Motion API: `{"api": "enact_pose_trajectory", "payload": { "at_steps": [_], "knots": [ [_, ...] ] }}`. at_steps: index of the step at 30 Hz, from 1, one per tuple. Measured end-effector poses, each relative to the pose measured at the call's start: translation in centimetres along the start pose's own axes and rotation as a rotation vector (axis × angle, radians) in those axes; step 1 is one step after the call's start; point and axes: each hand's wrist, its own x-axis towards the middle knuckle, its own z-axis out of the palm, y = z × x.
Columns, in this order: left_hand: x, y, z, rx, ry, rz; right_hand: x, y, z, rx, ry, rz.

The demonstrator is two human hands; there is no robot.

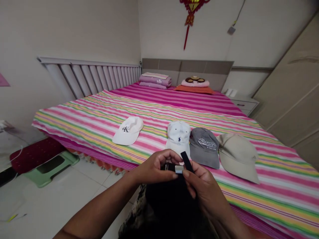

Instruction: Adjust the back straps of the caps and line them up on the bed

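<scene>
Near the front edge of the bed, my left hand (159,167) and my right hand (203,181) hold a black strap (186,162) with a silver metal buckle (178,169). The left thumb and fingers are closed round the buckle end; the right fingers pinch the strap, whose loose tip points up. Dark fabric (169,202) hangs below, perhaps a black cap; its shape blends into the shadow. Just beyond lie a white cap with a small dark logo (178,132), a grey cap with lettering (204,147) and a beige cap (238,156). A white CK cap (129,130) lies apart to the left.
A striped sheet (89,114) covers the bed. Folded purple bedding (156,81) and a pink and orange pile (195,84) rest by the headboard (161,66). A green stool (45,176) stands on the floor at left, and a white nightstand (245,103) at back right.
</scene>
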Motion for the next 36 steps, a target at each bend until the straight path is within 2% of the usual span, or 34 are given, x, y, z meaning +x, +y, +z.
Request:
{"api": "enact_pose_trajectory", "payload": {
  "at_steps": [3, 5, 10, 14, 28, 36],
  "knots": [
    [-0.4, -0.7, 0.4, 0.035, 0.092, 0.109, 0.2, 0.6, 0.1, 0.054, 0.012, 0.007],
    [-0.6, -1.3, 0.6, -0.021, 0.18, 0.108, 0.2, 0.8, 0.2, 0.057, 0.006, -0.002],
    [-0.5, -2.8, 0.6, -0.555, 0.265, -0.1, 0.1, 0.7, 0.1, 0.068, 0.049, -0.04],
    [-0.3, -3.4, 0.5, -0.749, 0.264, -0.102, 0.2, 0.6, -0.1, 0.028, 0.066, -0.022],
    [-0.5, -3.7, 0.4, -0.752, 0.27, -0.087, 0.7, -0.1, 0.8, 0.146, 0.006, 0.041],
    [-1.0, -3.2, 0.3, -0.613, 0.303, -0.074, 0.9, 0.0, 1.0, 0.128, 0.006, 0.055]
  ]
}}
